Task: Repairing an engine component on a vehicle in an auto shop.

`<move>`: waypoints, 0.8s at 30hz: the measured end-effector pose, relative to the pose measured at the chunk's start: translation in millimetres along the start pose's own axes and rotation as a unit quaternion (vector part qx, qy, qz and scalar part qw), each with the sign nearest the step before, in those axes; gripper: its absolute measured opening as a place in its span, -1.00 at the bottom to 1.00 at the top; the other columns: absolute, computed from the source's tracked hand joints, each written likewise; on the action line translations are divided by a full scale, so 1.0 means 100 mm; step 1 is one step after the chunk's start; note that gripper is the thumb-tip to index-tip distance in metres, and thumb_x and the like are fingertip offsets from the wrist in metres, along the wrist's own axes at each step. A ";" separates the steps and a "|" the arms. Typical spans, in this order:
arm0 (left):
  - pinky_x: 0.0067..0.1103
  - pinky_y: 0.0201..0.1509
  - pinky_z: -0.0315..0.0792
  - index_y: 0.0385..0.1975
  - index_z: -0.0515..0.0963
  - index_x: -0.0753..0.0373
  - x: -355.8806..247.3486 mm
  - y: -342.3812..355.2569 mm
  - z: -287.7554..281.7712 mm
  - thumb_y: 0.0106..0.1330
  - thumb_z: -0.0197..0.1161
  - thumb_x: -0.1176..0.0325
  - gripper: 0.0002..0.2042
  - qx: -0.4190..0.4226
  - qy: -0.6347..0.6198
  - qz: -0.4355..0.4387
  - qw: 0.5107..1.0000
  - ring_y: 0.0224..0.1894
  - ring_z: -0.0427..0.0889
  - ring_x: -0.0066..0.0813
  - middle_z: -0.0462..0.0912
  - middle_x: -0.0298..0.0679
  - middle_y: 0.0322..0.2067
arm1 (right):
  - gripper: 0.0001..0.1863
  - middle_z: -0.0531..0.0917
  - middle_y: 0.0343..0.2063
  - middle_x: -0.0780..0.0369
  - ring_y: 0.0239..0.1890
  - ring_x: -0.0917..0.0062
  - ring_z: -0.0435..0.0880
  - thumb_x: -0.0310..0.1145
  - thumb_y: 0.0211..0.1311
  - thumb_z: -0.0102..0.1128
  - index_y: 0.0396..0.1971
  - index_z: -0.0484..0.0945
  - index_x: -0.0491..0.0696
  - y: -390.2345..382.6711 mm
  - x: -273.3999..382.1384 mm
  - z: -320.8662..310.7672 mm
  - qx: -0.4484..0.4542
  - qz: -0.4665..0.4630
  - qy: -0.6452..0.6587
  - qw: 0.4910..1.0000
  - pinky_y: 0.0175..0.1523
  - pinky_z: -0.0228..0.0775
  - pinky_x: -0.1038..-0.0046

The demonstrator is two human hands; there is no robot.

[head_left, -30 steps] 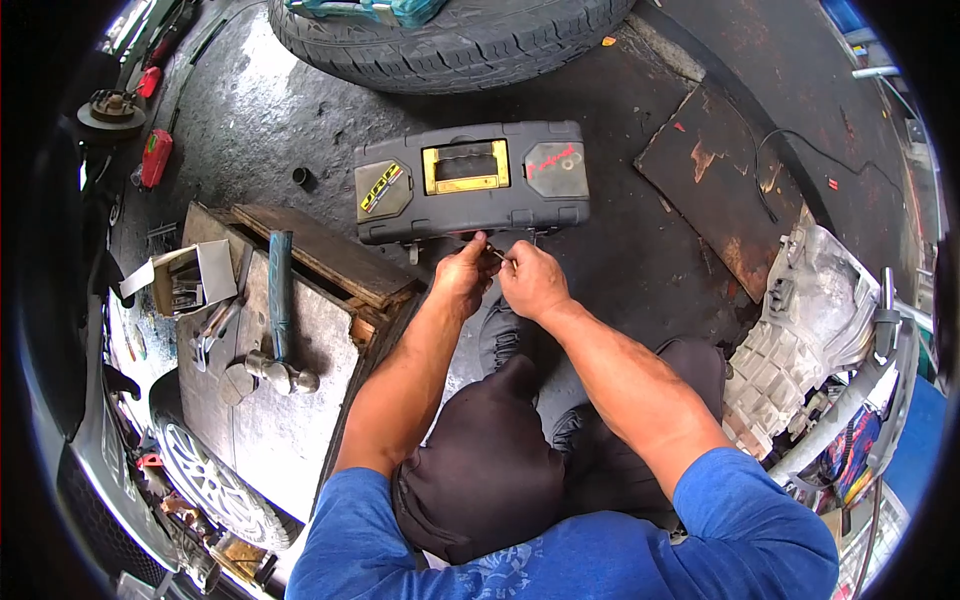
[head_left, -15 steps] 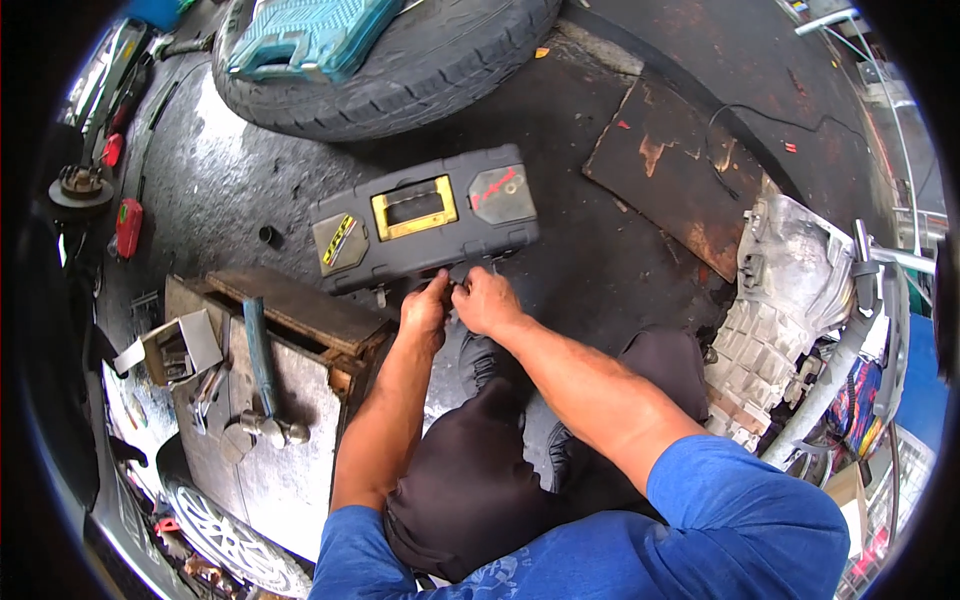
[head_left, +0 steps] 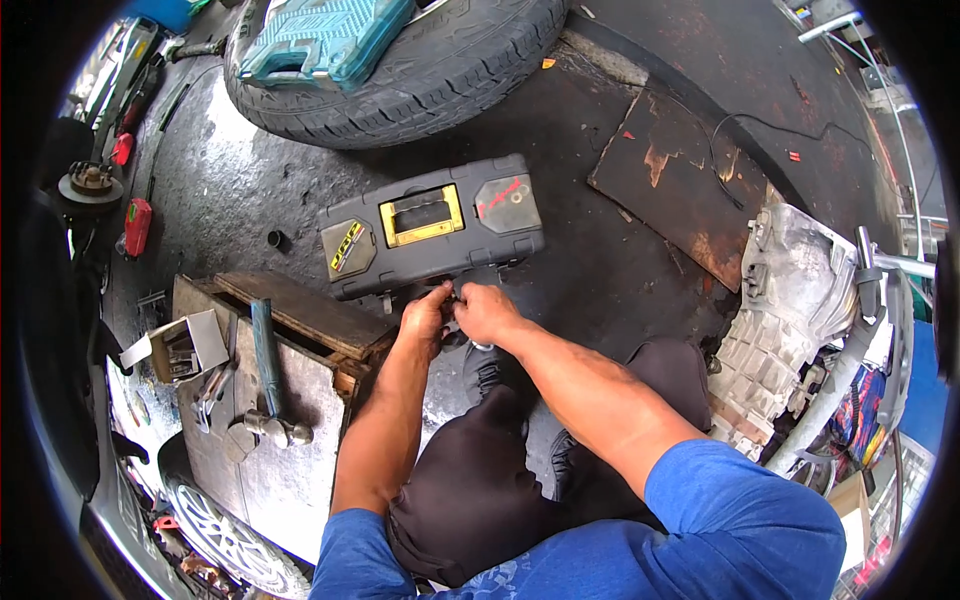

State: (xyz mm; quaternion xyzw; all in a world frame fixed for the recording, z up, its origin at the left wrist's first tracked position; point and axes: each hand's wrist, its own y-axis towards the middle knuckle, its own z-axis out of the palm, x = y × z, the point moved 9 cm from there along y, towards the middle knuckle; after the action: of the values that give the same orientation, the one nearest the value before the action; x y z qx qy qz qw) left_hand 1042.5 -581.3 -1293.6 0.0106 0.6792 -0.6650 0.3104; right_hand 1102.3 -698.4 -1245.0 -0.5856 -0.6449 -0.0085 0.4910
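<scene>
A dark grey plastic toolbox (head_left: 430,260) with a yellow handle (head_left: 424,232) rests on the floor in front of me, its lid down. At its near edge my left hand (head_left: 424,318) is closed, thumb and fingers pinched together. Right beside it, my right hand (head_left: 487,315) is also closed, and the fingertips of both hands almost meet. Something small and dark seems to be between them, but the fingers cover it and its kind cannot be told. A metal latch (head_left: 387,302) hangs from the box's front side, left of the hands.
To the left, a wooden crate (head_left: 290,400) carries a hammer (head_left: 266,370) and a small open carton (head_left: 185,345). Beyond the toolbox lies a tyre (head_left: 440,95) with a teal case (head_left: 325,45) on it. A metal gearbox housing (head_left: 790,300) stands at the right, near a flat rusty board (head_left: 670,180).
Both hands have drawn slightly away from the toolbox's front edge, still closed and together. The whole view has shifted a little, while the toolbox stays in place.
</scene>
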 end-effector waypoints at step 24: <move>-0.51 -0.44 0.14 -0.40 0.59 0.09 0.04 0.06 0.05 0.20 0.28 -0.02 -0.70 0.019 -0.001 0.024 1.000 -0.47 0.45 -0.54 0.57 -0.41 -0.48 | -0.68 0.68 -0.29 -0.03 -0.19 0.15 0.69 -0.23 0.15 0.14 -0.26 0.60 -0.19 -0.01 0.08 -0.04 0.045 -0.017 -0.049 0.998 -0.07 0.49 0.17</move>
State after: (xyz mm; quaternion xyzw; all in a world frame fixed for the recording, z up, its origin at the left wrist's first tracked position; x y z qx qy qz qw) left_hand 1044.5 -587.0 -1300.6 0.0320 0.6656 -0.6704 0.3263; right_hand 1105.4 -695.3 -1237.7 -0.5519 -0.6775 0.0407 0.4846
